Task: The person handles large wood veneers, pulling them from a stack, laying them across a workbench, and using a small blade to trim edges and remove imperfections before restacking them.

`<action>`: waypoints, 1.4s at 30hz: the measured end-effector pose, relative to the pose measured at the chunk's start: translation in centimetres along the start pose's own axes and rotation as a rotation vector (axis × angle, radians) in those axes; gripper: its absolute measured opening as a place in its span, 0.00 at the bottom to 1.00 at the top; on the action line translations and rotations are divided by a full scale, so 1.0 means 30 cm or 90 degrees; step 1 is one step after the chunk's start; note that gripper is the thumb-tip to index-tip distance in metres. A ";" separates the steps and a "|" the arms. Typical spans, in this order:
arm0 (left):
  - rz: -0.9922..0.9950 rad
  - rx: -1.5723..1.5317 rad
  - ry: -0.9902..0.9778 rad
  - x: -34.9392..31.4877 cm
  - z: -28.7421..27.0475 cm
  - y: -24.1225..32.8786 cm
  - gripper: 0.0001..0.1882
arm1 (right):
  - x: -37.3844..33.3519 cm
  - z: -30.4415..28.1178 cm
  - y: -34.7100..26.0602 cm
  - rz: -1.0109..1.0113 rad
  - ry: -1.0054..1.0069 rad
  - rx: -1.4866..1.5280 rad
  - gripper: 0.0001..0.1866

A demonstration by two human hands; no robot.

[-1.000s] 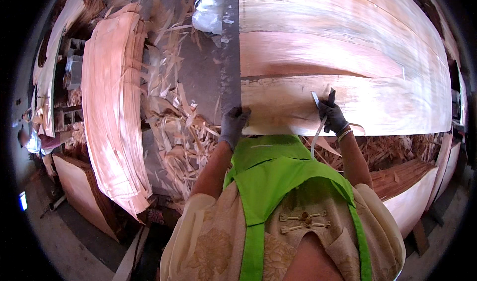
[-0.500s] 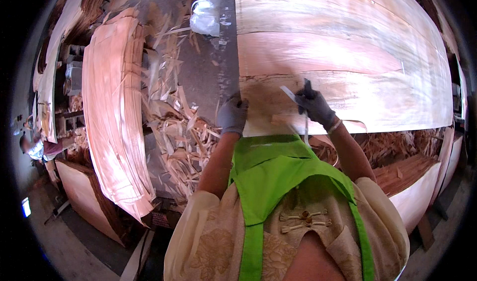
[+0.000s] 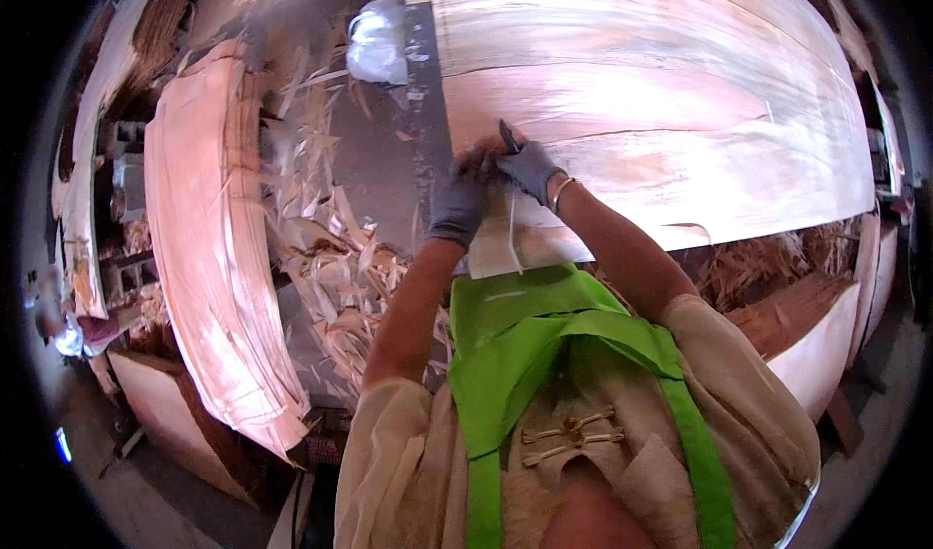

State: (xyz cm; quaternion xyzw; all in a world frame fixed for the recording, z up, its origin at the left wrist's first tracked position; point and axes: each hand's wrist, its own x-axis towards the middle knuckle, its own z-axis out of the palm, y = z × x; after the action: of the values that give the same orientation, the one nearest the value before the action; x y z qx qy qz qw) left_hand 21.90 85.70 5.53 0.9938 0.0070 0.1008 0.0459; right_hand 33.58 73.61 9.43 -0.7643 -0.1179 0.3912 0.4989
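Pale wood veneer sheets [image 3: 622, 175] lie spread in front of me, a pinkish piece [image 3: 622, 97] among them. Both my hands wear grey gloves and meet at the sheets' left edge. My left hand [image 3: 459, 204] has its fingers bent closed there; what they pinch is hidden. Beside it, my right hand [image 3: 530, 172] is shut on a knife [image 3: 507, 136], its dark handle sticking up past the fingers and its blade hidden. A thin pale strip [image 3: 513, 233] runs down from the hands toward my green apron [image 3: 515, 306].
A tall veneer stack [image 3: 209, 238] stands at left. Loose wood scraps [image 3: 340, 277] litter the dark surface beside it. A white plastic bag [image 3: 377, 44] sits at the far side. Another veneer stack [image 3: 797, 335] is at lower right. Another person [image 3: 73, 335] is at far left.
My right hand has moved left and farther away with the knife, up against my left hand. My left hand has moved slightly farther away. The view has shifted a little.
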 end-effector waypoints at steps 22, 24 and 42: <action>-0.031 -0.118 -0.141 0.210 -0.073 0.181 0.30 | -0.209 -0.511 0.152 0.103 -0.025 -0.031 0.33; 0.150 0.011 -0.090 0.278 -0.029 0.276 0.28 | -0.188 -0.530 0.149 0.095 -0.018 -0.030 0.38; 0.107 -0.178 0.025 0.352 0.117 0.340 0.18 | -0.287 -0.246 0.381 0.184 0.094 0.137 0.22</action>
State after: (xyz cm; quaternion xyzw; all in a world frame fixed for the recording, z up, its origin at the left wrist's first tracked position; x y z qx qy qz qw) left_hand 33.01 75.46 5.16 0.9727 -0.0890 0.1234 0.1754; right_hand 30.73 58.35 5.25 -0.7421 0.0722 0.4121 0.5237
